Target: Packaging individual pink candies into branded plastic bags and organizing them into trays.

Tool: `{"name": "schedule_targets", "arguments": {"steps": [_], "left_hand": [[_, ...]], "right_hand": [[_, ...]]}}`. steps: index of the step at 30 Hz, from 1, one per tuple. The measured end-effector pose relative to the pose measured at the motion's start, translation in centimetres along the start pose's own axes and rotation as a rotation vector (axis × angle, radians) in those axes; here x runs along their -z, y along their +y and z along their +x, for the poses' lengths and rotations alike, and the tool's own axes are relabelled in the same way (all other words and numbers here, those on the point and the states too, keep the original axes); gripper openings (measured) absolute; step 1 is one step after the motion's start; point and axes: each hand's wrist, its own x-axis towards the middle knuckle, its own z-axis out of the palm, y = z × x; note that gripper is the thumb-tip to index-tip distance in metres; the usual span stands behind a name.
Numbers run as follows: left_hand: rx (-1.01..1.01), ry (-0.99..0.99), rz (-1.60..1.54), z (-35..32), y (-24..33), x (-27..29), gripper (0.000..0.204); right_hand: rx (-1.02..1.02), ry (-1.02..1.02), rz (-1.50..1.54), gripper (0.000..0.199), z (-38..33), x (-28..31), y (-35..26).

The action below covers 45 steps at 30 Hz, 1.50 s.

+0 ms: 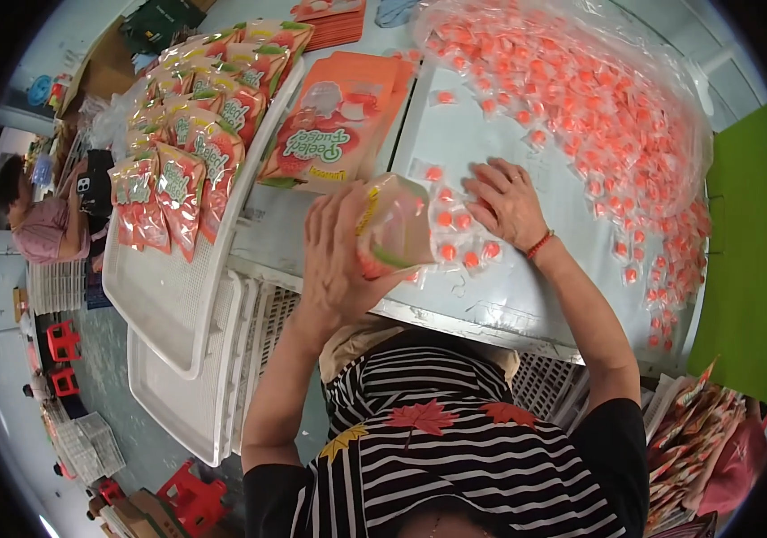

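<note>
While the left hand is clamping on a part-clear pouch near the front edge of the desk, its fingers wrapping the pouch's left side, the right hand is lying palm down to the right of the pouch. Its fingers are spreading loosely apart, their tips pointing toward the pouch (a red bracelet is circling that wrist). Several loose wrapped candies are lying just right of the pouch, some between it and the right hand, which is resting close beside them.

Beyond the pouch and well to its right, a large heap of candies in the same orange-red is spreading out, with a clear plastic bag bunching around its far side. Just beyond the pouch and slightly left, flat orange pouches are lying in a stack. Farther left of the pouch, filled pouches are resting in rows on a white tray. Right of the pouch, past the heap, a green panel is standing.
</note>
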Motion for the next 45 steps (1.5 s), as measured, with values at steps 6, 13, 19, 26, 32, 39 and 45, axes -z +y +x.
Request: {"name": "schedule_targets", "arguments": {"steps": [6, 13, 19, 26, 32, 39, 45], "left_hand": [[0.137, 0.035, -0.014, -0.3, -0.3, -2.1, 0.102], [0.146, 0.041, 0.139, -0.3, 0.1, -3.4, 0.11], [0.069, 0.117, 0.199, 0.1, 0.2, -4.5, 0.105], [0.056, 0.132, 0.1, -0.3, 0.2, -5.1, 0.105], [0.097, 0.146, 0.0, 0.0, 0.2, -5.4, 0.103], [0.239, 0.235, -0.18, -0.8, -1.3, -3.2, 0.113], [0.201, 0.304, -0.088, -1.7, -1.6, -1.7, 0.117]], "right_hand": [[-0.191, 0.176, -0.006, 0.011, -0.5, -0.7, -1.2], [-0.968, 0.673, 1.424, 0.018, 5.0, 3.6, -4.8], [-0.881, 0.74, 1.871, 0.014, 8.9, 5.1, -10.9], [-0.738, 0.542, 1.625, 0.014, 6.8, 4.0, -12.0], [-0.665, 0.206, 1.068, 0.023, 6.4, 4.9, -12.8], [-0.274, 0.302, 0.497, 0.046, 3.3, 4.7, -9.7], [-0.179, 0.015, 0.081, 0.075, 1.2, -0.7, -12.3]]}}
